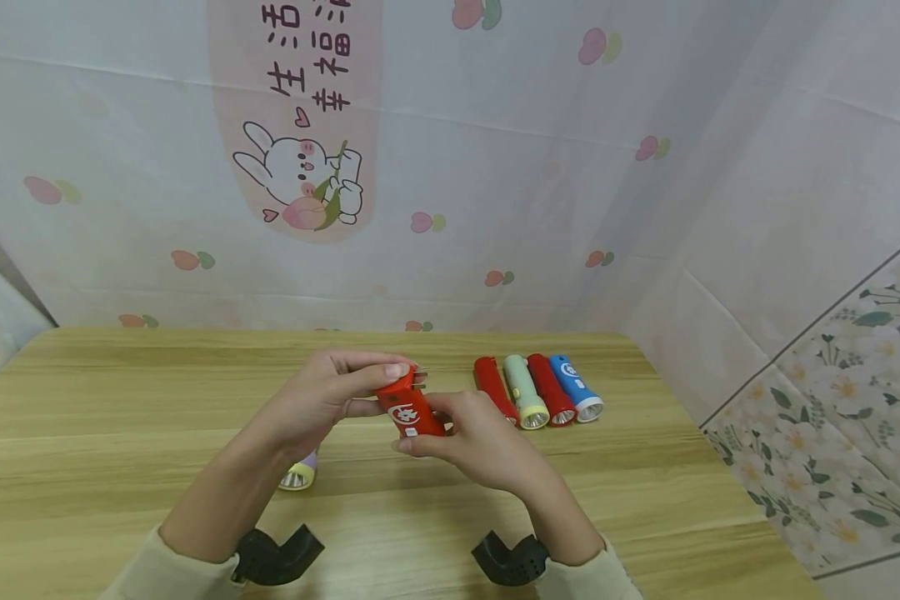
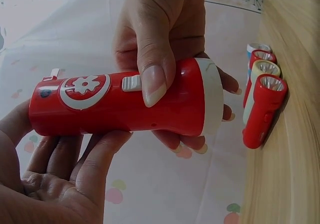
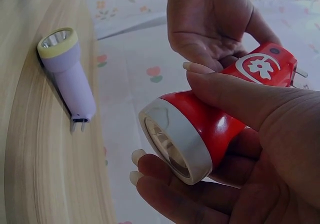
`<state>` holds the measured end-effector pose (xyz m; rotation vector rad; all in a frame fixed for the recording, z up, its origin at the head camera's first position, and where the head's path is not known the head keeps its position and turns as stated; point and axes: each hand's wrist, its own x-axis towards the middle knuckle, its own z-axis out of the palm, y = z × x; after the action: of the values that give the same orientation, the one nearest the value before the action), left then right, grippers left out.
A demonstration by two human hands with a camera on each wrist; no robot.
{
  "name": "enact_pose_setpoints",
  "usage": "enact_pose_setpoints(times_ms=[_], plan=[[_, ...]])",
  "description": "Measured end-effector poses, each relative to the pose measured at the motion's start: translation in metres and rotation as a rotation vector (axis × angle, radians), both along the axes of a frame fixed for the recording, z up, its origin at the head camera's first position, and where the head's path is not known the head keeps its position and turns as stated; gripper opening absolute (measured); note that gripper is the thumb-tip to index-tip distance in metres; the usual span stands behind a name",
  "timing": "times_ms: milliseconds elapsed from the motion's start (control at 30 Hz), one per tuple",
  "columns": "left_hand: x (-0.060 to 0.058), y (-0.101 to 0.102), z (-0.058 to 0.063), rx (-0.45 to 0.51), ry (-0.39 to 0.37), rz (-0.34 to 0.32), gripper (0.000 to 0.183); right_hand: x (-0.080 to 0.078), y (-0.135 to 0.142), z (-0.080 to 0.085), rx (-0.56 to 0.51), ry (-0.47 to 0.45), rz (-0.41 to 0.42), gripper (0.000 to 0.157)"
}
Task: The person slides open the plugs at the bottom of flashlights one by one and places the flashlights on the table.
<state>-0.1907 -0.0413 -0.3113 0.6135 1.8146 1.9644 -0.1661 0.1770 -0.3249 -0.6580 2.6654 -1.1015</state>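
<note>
A red flashlight (image 1: 414, 410) with a white lens ring is held up over the table between both hands. My left hand (image 1: 321, 393) pinches its tail end, where metal plug prongs (image 1: 418, 380) stick out. My right hand (image 1: 482, 440) grips the lamp end; in the left wrist view its thumb (image 2: 154, 84) lies against the grey slide switch (image 2: 131, 83). The right wrist view shows the lens (image 3: 165, 144) uncovered and a white flower emblem (image 3: 260, 69) on the body. A purple flashlight (image 3: 72, 89) with a yellow ring lies on the table, partly behind my left arm in the head view.
To the right on the wooden table (image 1: 157, 392) lie a red flashlight (image 1: 493, 387), a green one (image 1: 526, 392), another red one (image 1: 551, 390) and a blue one (image 1: 573, 387), side by side. A printed cloth wall (image 1: 495, 167) stands behind the table.
</note>
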Motion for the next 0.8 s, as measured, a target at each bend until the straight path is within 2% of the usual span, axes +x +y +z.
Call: enact_pose_setpoints(times_ms=[800], plan=[[-0.0009, 0.0011, -0.0016, -0.009, -0.001, 0.018, 0.040, 0.0001, -0.0011, -0.0008, 0.002, -0.002, -0.003, 0.026]])
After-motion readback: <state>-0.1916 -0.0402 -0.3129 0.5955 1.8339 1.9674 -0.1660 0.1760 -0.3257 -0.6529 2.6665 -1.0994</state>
